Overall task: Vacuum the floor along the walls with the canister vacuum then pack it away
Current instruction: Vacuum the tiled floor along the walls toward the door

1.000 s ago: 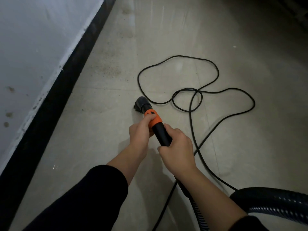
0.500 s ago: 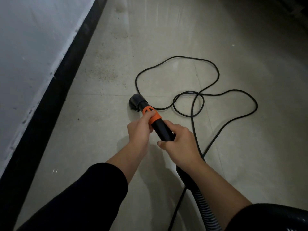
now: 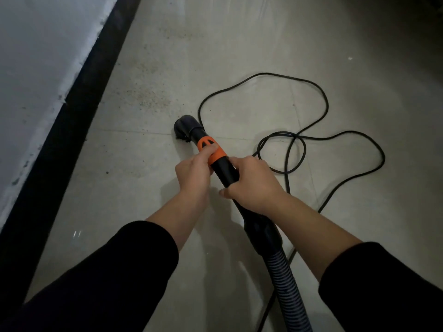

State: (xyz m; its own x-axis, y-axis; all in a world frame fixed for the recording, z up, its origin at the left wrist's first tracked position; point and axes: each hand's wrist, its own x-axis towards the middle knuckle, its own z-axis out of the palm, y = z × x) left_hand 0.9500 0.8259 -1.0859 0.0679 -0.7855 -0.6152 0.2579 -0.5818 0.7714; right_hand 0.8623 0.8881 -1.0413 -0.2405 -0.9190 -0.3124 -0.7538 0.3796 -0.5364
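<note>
Since the black wand is a rigid plastic tube that looks light, while the ribbed hose behind it is soft and will likely drag and twist, the best hold is where the hands are now: the left hand curled round the orange collar just behind the nozzle, the right hand wrapped round the tube next to it. The nozzle seems to touch the floor out from the black skirting, short of a patch of grit. The power cord lies looped just to the right, limp and apt to snag.
</note>
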